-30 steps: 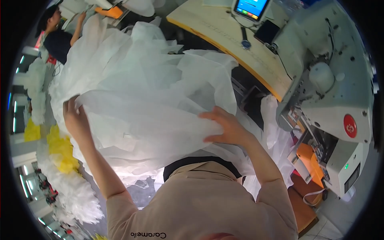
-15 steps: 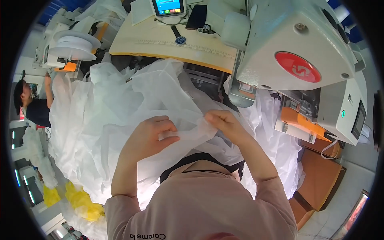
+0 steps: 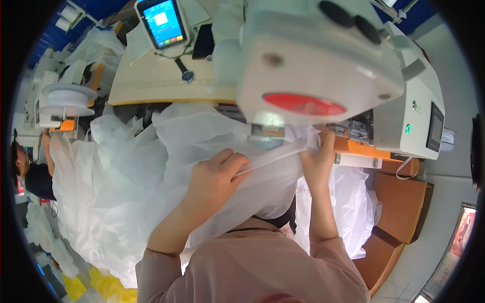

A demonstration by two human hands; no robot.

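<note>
Thin, sheer white fabric (image 3: 262, 194) spreads in folds across the middle and runs up to the machine. My left hand (image 3: 216, 177) pinches an edge of it between thumb and curled fingers. Beside the needle area of the white sewing machine (image 3: 313, 60), my right hand (image 3: 318, 156) grips the same edge farther right. The edge is drawn out in a slanting strip between both hands. Part of the right hand's fingertips is hidden by the fabric and the machine.
A pale table (image 3: 166, 83) holds a lit screen (image 3: 161, 22), a wristwatch (image 3: 185, 69) and a dark phone (image 3: 203, 41). At left stand a white spool (image 3: 65, 101) and another person (image 3: 38, 174). A cardboard box (image 3: 399, 207) sits at right.
Both hands have moved rightward with the fabric edge; the right one is up beside the machine's needle area. The strip between them is longer and straighter. The view has shifted too.
</note>
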